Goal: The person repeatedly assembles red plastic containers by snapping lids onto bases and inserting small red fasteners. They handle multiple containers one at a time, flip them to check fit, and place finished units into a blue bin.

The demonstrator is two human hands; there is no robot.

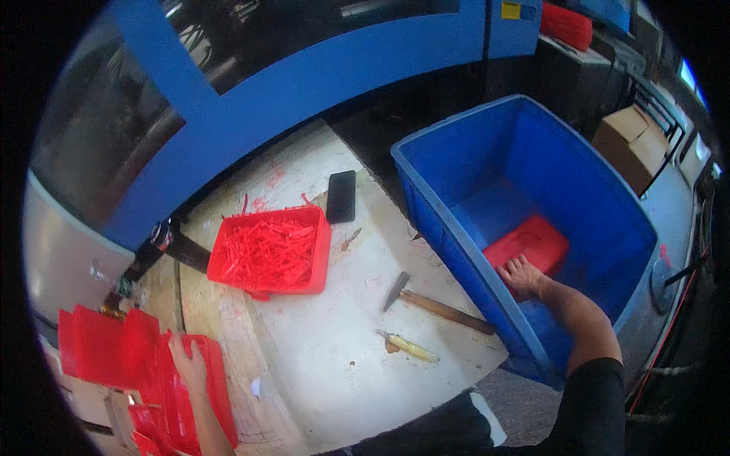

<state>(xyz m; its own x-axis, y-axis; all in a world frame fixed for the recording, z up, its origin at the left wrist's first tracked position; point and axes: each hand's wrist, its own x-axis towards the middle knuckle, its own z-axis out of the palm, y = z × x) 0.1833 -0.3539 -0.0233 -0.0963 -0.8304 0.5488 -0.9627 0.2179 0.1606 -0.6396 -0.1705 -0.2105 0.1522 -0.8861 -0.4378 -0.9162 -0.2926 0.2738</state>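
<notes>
At the lower left, my left hand (190, 366) rests with fingers stretched out on a red plastic case (219, 380). More red plastic parts (106, 342) stand beside it, overlapping one another. My right arm reaches over the near side of a large blue bin (449, 209). Inside, my right hand (523, 275) grips the near end of a red plastic box (541, 239), fingers over its top and thumb hidden. Between the hands, a red tub (323, 258) full of thin red plastic strips (270, 247) sits on the worn white worktop (319, 365).
A hammer (441, 308) and a yellow-handled knife (411, 347) lie on the worktop near the bin. Behind the tub is a black phone (341, 196). A blue machine (304, 99) borders the far side. Cardboard boxes (633, 144) stand beyond the bin.
</notes>
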